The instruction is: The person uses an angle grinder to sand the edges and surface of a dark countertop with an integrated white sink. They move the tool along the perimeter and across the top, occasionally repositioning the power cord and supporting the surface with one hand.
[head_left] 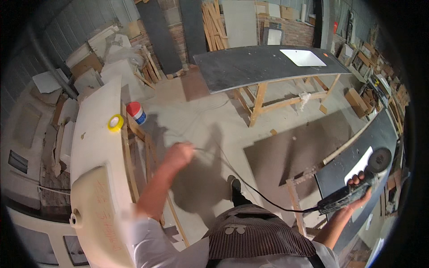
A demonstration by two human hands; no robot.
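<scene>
My right hand [363,190] is wrapped round the dusty black body of an angle grinder [342,198], out to the right. Its round dark disc [380,160] points away from me, above a dark panel [353,154] with a white rectangular piece [359,166]. From the grinder's rear a black power cord [268,203] sags across in front of me toward my left side. There my left hand [178,155] is closed on the cord, held over the floor with the arm stretched forward. The far end of the cord trails faintly on the floor.
A pale sink panel [96,147] with yellow tape [115,123] lies at left. Beside it stands a red, white and blue bucket [136,112]. A dark tabletop [254,67] on a wooden trestle [259,100] is ahead. Wood scraps [371,96] crowd the right wall.
</scene>
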